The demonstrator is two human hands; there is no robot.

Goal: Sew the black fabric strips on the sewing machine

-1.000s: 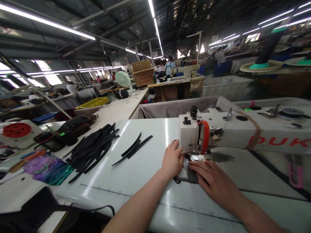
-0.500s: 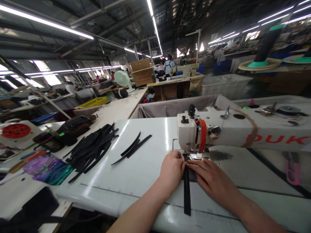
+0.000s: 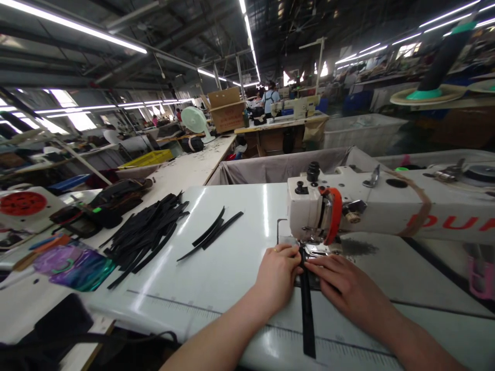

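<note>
A black fabric strip (image 3: 307, 314) lies under the needle area of a white sewing machine (image 3: 348, 206), its free end pointing toward me. My left hand (image 3: 279, 273) is closed at the strip's left edge, with fingertips pinching it close to the presser foot. From the right, my right hand (image 3: 340, 281) rests its fingertips on the strip's edge, its fingers together and fairly straight. Several loose black strips (image 3: 211, 234) lie on the table to the left, and a larger pile of black strips (image 3: 149, 232) is beyond them.
Pink-handled scissors (image 3: 480, 273) lie at the right. A purple and teal pouch (image 3: 73, 265) sits at the left, near a dark bag (image 3: 119, 198). Behind are a green fan (image 3: 194, 121), a cardboard box (image 3: 227, 111), a cloth-lined bin (image 3: 278, 169) and a person (image 3: 269, 100).
The view has shifted slightly, so the machine appears further right. The strip's near end has swung right and reaches lower in view; both hands remain at the presser foot.
</note>
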